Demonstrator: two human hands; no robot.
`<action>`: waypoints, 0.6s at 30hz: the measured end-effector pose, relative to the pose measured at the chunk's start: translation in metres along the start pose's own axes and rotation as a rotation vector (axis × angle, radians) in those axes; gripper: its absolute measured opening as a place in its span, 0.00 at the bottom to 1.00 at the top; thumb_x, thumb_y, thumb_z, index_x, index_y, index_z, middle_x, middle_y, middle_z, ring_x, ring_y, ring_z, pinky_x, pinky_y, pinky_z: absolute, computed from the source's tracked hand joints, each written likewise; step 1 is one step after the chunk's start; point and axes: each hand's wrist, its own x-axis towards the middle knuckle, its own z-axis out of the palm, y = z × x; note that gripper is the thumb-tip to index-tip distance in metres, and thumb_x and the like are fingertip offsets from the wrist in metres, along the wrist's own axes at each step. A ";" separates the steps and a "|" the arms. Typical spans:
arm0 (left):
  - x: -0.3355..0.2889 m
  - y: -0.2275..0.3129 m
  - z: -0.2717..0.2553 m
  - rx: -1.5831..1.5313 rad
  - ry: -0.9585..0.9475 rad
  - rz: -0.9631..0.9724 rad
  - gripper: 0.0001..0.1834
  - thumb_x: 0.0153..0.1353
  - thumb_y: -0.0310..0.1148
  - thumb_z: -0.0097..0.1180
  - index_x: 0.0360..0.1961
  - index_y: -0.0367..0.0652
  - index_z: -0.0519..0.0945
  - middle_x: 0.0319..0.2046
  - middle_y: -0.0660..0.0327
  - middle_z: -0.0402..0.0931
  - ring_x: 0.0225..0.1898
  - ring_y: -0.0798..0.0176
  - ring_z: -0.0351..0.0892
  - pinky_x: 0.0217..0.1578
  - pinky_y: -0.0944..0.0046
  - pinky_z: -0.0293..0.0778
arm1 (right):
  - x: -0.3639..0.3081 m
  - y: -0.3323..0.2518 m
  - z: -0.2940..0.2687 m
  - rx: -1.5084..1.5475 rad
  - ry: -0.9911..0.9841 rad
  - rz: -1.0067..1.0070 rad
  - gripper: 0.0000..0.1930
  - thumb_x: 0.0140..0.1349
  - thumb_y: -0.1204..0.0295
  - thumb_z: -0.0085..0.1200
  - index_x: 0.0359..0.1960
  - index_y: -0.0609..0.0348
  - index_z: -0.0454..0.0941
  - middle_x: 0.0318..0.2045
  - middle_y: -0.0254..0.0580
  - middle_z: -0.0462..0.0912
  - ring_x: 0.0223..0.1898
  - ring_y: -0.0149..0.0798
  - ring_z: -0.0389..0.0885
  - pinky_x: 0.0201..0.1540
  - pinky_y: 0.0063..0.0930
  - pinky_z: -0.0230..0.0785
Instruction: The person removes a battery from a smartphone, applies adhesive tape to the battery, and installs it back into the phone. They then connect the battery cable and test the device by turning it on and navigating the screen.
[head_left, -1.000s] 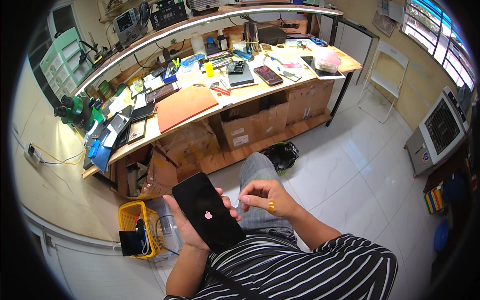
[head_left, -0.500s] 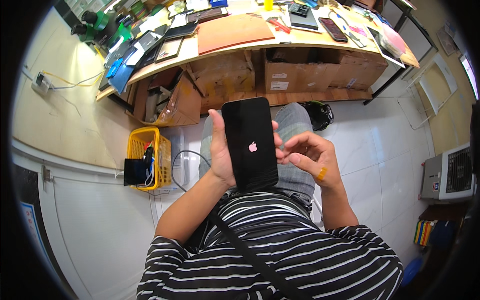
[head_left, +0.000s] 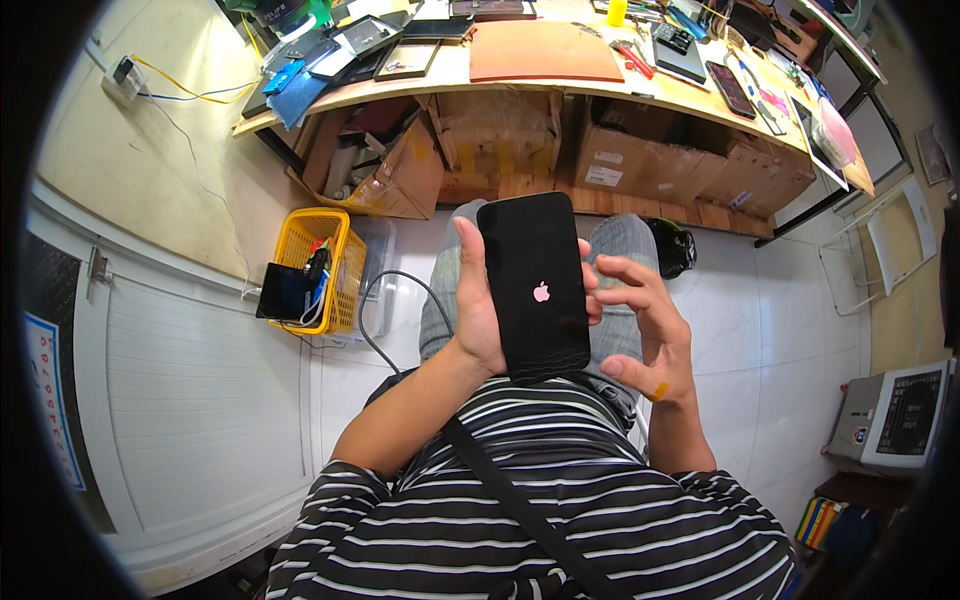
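Note:
A large black smartphone, its dark screen lit only by a small pink emblem in the middle, lies in my left hand. My left thumb runs up its left side, and the fingertips curl round from behind at the right edge. Beside that edge my right hand is held with thumb and fingers apart and grips nothing. Its index and middle fingers point toward the phone and the left fingertips; whether they touch cannot be made out. A strip of yellow tape is on the right hand near the thumb's base.
Ahead stands a wooden workbench with an orange mat, tools and several devices. Cardboard boxes sit below it. A yellow basket stands on the floor at left, near a dark cable. An air cooler is at right.
My right hand's thumb has spread down and away from its fingers, which have straightened somewhat. The left hand keeps its hold on the phone. The whole view has shifted slightly.

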 end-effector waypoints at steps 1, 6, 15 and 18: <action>0.000 0.000 -0.001 -0.014 -0.007 -0.008 0.62 0.54 0.87 0.28 0.57 0.33 0.73 0.41 0.49 0.82 0.40 0.51 0.86 0.44 0.54 0.84 | 0.001 -0.003 0.000 -0.037 -0.025 -0.037 0.30 0.47 0.59 0.75 0.53 0.57 0.83 0.66 0.54 0.71 0.68 0.54 0.68 0.69 0.48 0.59; 0.000 0.002 -0.006 -0.094 -0.053 -0.051 0.62 0.53 0.88 0.29 0.57 0.34 0.74 0.42 0.49 0.81 0.41 0.51 0.86 0.44 0.54 0.84 | 0.005 -0.008 -0.003 -0.204 -0.131 -0.178 0.30 0.43 0.57 0.77 0.49 0.53 0.85 0.69 0.56 0.68 0.74 0.61 0.60 0.72 0.55 0.53; -0.002 0.002 -0.002 -0.040 -0.019 -0.006 0.62 0.54 0.87 0.29 0.57 0.34 0.74 0.43 0.49 0.82 0.41 0.52 0.87 0.46 0.51 0.84 | 0.004 -0.007 0.003 -0.245 -0.122 -0.171 0.45 0.38 0.57 0.82 0.62 0.55 0.77 0.72 0.60 0.62 0.75 0.63 0.56 0.73 0.57 0.51; -0.002 0.001 -0.004 -0.007 0.017 0.003 0.62 0.54 0.87 0.28 0.58 0.34 0.74 0.42 0.49 0.82 0.41 0.52 0.87 0.47 0.51 0.84 | 0.006 -0.008 0.005 -0.286 -0.155 -0.174 0.52 0.39 0.57 0.82 0.69 0.56 0.70 0.74 0.60 0.58 0.75 0.63 0.55 0.73 0.55 0.52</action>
